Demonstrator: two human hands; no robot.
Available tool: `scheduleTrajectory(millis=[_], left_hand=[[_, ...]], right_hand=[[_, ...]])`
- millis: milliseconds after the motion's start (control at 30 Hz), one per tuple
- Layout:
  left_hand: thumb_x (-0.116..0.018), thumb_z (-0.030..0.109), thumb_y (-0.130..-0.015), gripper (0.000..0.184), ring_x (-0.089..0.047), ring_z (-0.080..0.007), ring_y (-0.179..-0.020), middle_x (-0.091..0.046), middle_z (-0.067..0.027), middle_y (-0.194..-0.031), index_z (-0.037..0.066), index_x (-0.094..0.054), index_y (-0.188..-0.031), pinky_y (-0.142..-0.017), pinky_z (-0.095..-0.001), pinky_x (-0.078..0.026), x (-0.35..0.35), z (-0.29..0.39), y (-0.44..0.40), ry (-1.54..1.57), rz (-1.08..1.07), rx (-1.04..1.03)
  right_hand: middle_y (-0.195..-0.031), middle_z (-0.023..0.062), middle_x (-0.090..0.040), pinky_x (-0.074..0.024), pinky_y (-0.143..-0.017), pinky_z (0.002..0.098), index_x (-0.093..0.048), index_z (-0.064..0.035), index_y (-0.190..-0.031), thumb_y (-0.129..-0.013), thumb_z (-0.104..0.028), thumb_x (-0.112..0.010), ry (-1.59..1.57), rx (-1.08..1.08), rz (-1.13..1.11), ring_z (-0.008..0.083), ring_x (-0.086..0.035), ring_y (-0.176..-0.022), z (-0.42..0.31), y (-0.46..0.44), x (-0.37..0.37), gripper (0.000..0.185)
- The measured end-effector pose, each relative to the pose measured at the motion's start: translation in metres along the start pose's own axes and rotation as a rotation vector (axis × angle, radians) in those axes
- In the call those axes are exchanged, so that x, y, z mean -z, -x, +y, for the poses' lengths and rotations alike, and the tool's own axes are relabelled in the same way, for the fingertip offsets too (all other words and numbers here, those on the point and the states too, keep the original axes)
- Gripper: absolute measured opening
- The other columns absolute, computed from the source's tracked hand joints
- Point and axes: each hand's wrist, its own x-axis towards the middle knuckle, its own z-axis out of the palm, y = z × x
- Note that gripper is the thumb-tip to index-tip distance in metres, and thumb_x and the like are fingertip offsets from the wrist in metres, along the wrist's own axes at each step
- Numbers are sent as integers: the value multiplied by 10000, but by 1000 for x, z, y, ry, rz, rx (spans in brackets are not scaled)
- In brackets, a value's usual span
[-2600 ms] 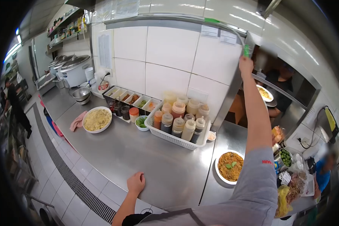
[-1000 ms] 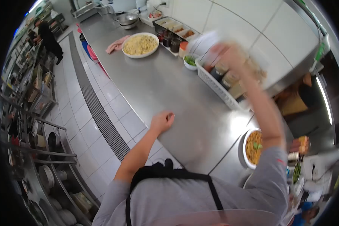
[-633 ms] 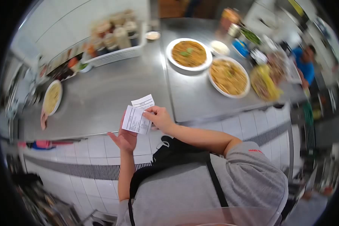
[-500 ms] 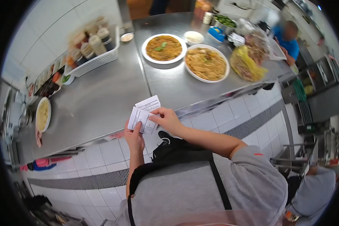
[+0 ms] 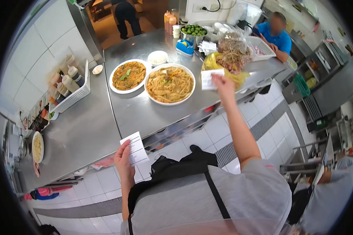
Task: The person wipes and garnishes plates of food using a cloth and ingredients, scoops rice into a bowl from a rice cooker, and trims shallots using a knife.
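Near the front edge of the steel counter, my left hand (image 5: 124, 161) pinches a printed paper slip (image 5: 135, 149) between thumb and fingers. Out to the right, my right hand (image 5: 224, 85) grips another paper slip (image 5: 210, 79), raised in front of a yellow plastic bag (image 5: 211, 60) of brownish food. Between the hands, farther back, stands a white oval plate of noodles (image 5: 170, 84). Left of it is a plate of orange-brown food (image 5: 128, 75) topped with a green leaf. A small white bowl (image 5: 158, 57) sits behind the two plates.
On the steel counter (image 5: 82, 129), a white basket of sauce bottles (image 5: 72, 94) stands left. At the back are a pot of green limes (image 5: 193, 31), a blue tape dispenser (image 5: 184, 47) and orange bottles (image 5: 170, 22). A person in blue (image 5: 276, 37) sits right; another (image 5: 329, 196) is lower right.
My hands have moved apart, each with a slip; they were together on the papers before. My right hand has reached out to the right. The view has shifted toward the right.
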Motion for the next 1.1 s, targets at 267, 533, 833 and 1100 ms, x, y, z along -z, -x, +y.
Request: scheduleTrajectory(millis=[267, 533, 833, 1100], left_hand=[[-473, 24, -827, 261, -572, -179, -874, -575, -151, -1002, -67, -526, -1065, -791, -279, -461, -119, -52, 9, 112, 294, -220], [-472, 20, -826, 262, -561, -177, -890, -569, -146, -1005, -65, -525, -1068, -777, -263, -453, -198, -79, 18, 140, 349, -184], [-487, -63, -762, 462, -443, -173, -1088, -462, -120, -1191, -29, -413, -1216, -925, -280, -333, -293, -87, -33, -46, -17, -222], [-500, 12, -792, 506, -527, -141, -898, -431, -119, -1221, 57, -351, -1274, -703, -246, -441, -326, -97, -53, -206, -203, -111]], right_hand=[[-718, 171, -616, -455, -609, 326, -664, -50, -839, -666, -258, -658, 325, 448, 105, 283, -594, -628, 54, -289, -8, 271], [-630, 191, -590, -468, -646, 385, -639, -10, -613, -594, -168, -623, 537, 321, -51, 333, -593, -679, 156, -312, -28, 160], [-760, 64, -585, -429, -622, 252, -443, -72, -1197, -762, -167, -634, -386, -2, -917, 93, -523, -695, 29, -92, 32, 485], [-724, 114, -638, -458, -582, 279, -650, -96, -939, -723, -185, -638, 128, 322, -304, 158, -578, -602, 40, -246, 34, 234]])
